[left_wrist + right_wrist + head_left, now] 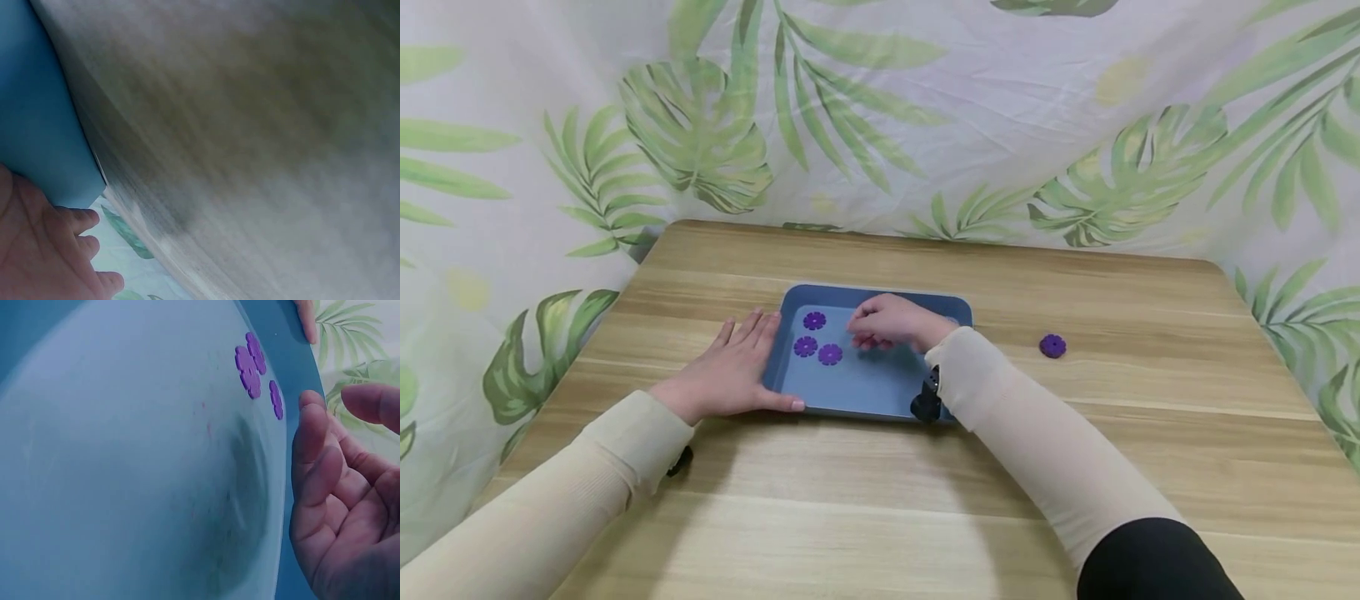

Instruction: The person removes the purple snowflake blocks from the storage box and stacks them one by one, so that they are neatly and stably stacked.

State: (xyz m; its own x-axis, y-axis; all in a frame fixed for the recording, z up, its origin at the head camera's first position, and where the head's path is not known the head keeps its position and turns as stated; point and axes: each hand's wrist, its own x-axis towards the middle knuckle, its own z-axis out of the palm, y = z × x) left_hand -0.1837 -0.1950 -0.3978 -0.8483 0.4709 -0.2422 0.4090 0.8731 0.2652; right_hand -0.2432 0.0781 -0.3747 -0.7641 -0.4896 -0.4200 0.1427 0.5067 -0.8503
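Note:
My left hand [730, 371] lies spread along the left side of a blue tray [880, 292], its thumb at the near edge. In the left wrist view, part of that palm [37, 244] shows beside the tray wall [56, 137]. Over the middle of the tray is my right hand [891, 322], its fingers loosely bent. From the right wrist, the hand [350, 494] shows thumb and fingertips apart, with nothing between them. Three purple flower-shaped discs, one farther back [815, 321] and two nearer [806, 347] [830, 355], lie flat in the tray's left part.
Right of the tray, a thicker purple notched piece [1052, 346] sits on the wooden table [1150, 433]. A leaf-patterned cloth [880, 125] hangs behind the table's far edge. My right forearm crosses over the tray's right side.

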